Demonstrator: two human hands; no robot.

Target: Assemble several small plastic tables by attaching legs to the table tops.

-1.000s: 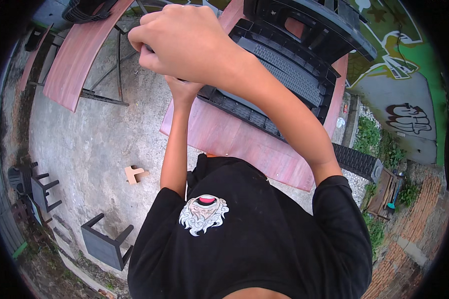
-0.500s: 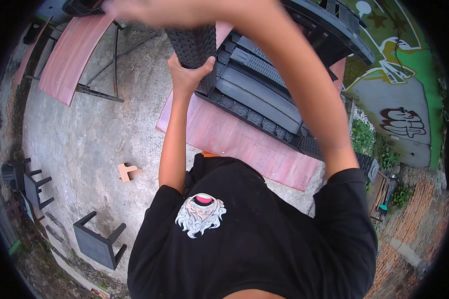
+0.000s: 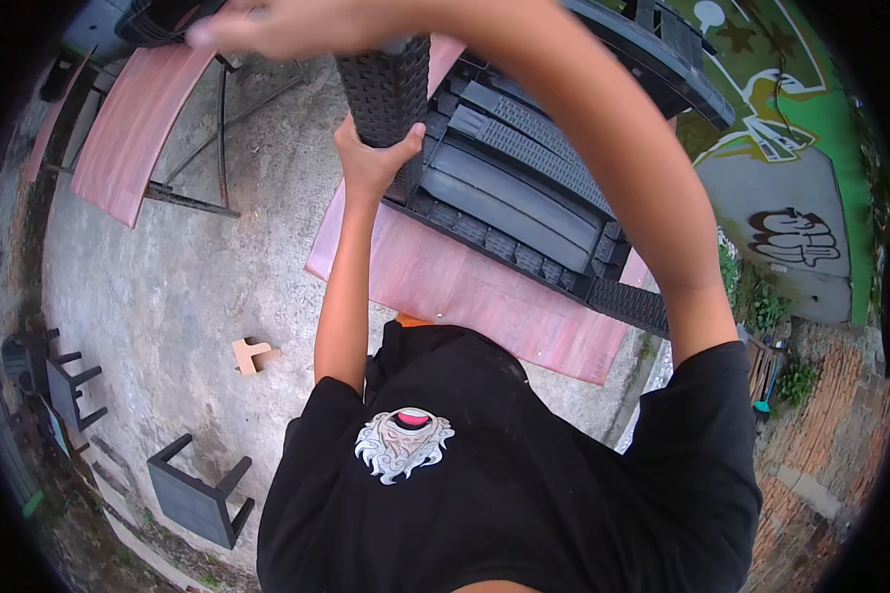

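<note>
My left hand (image 3: 374, 163) is wrapped round the lower part of a dark post with a woven rattan pattern (image 3: 381, 94), thumb on its right side. The post stands up beside a black plastic furniture frame (image 3: 514, 193) with slats and woven-pattern edges. This frame rests on a pink wood-grained tabletop (image 3: 465, 272). Across the top of the view reaches my right arm, its hand (image 3: 297, 28) over the post's upper end. That hand is smeared by motion and partly cut off, so its grip does not show. Past its fingertips lies a dark woven-pattern piece (image 3: 153, 22).
Another pink-topped table (image 3: 133, 128) with metal legs stands at the far left. On the concrete floor are a small piece of brown cardboard (image 3: 254, 354), a dark stool (image 3: 196, 499) on its side, and more dark furniture (image 3: 67, 381). A painted wall (image 3: 796, 198) rises at right.
My right hand has shifted slightly left and down over the post, its forearm swinging a little right. My left hand keeps its hold on the post. The view has tilted slightly.
</note>
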